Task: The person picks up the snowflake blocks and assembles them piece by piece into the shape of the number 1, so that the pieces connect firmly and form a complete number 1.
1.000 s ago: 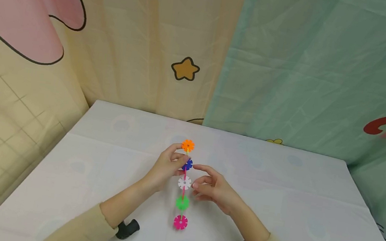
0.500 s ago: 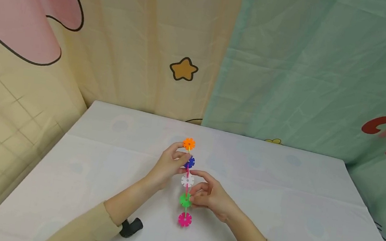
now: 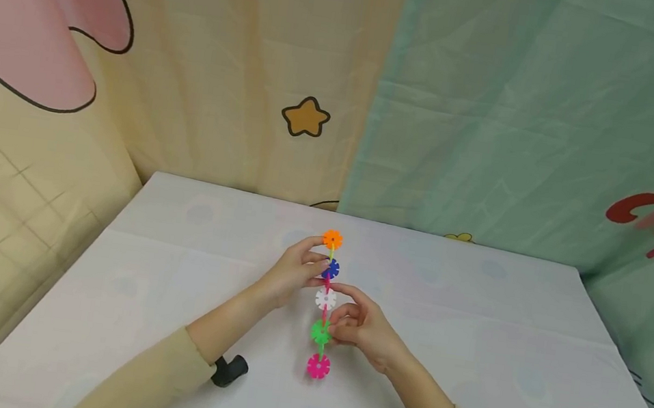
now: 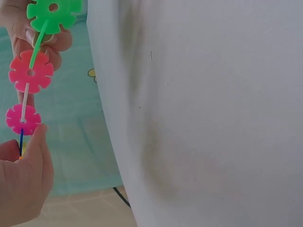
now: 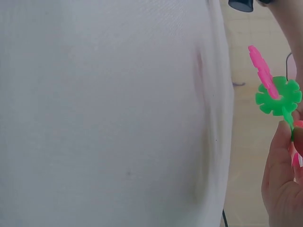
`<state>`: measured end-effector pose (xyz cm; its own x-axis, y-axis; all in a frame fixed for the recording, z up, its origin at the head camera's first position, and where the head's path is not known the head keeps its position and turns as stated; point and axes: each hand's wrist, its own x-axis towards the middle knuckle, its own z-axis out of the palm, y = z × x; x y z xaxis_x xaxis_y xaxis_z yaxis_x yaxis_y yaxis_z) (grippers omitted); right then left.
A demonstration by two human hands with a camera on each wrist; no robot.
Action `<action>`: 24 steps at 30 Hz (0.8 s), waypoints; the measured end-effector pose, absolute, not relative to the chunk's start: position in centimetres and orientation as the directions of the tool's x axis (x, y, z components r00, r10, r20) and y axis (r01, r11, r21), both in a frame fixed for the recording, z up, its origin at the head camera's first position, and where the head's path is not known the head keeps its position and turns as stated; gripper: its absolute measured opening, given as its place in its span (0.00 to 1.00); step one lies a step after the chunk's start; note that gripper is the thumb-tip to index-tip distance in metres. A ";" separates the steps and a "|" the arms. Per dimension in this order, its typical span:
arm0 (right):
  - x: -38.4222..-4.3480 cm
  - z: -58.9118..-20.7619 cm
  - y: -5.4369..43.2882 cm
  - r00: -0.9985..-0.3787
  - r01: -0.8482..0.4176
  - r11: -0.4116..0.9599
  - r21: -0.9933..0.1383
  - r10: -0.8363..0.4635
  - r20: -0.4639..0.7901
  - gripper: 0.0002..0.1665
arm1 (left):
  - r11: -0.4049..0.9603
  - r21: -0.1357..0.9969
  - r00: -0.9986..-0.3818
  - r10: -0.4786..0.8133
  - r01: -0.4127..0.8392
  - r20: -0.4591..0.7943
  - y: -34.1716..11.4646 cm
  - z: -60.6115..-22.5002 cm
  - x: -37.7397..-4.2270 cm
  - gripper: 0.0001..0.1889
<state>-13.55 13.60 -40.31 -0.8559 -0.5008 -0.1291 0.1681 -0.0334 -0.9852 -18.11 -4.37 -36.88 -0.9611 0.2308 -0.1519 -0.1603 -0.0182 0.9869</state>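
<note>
A chain of interlocking notched plastic discs stands lengthwise over the table in the head view: orange (image 3: 332, 239) at the far end, then blue (image 3: 333, 269), white (image 3: 325, 299), green (image 3: 320, 332) and pink (image 3: 318, 366). Thin coloured discs, seen edge-on, link them. My left hand (image 3: 291, 274) pinches the chain at the blue disc, its index finger reaching up to the orange one. From the other side, my right hand (image 3: 368, 333) pinches the chain by the green disc, index fingertip close to the white one. The right wrist view shows a green disc (image 5: 278, 97) above those fingers.
A white cloth-covered table (image 3: 473, 320) spreads under both hands. Black elbow-shaped pieces (image 3: 230, 370) stick out under each forearm near the sleeves. Printed curtains (image 3: 225, 80) hang behind the table.
My right hand has come in from beside the white disc and lowered its fingers onto the chain by the green disc. The chain and my left hand have shifted slightly rightward and away.
</note>
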 end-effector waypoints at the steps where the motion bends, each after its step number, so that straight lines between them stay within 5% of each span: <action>1: -13.6 -40.4 13.7 -0.856 0.168 -0.035 -0.985 -0.500 -0.128 0.39 | -0.013 0.986 -0.958 0.241 -0.166 -0.158 -4.3 -36.9 -18.3 0.26; 12: -14.1 -40.8 14.3 -0.877 0.194 0.000 -0.981 -0.448 -0.174 0.39 | 0.090 0.966 -0.920 0.294 -0.243 -0.259 -4.2 -37.4 -19.9 0.30; 24: -16.1 -41.4 15.2 -0.890 0.242 0.022 -0.970 -0.394 -0.231 0.38 | 0.117 0.973 -0.944 0.243 -0.198 -0.222 -2.9 -38.9 -22.7 0.28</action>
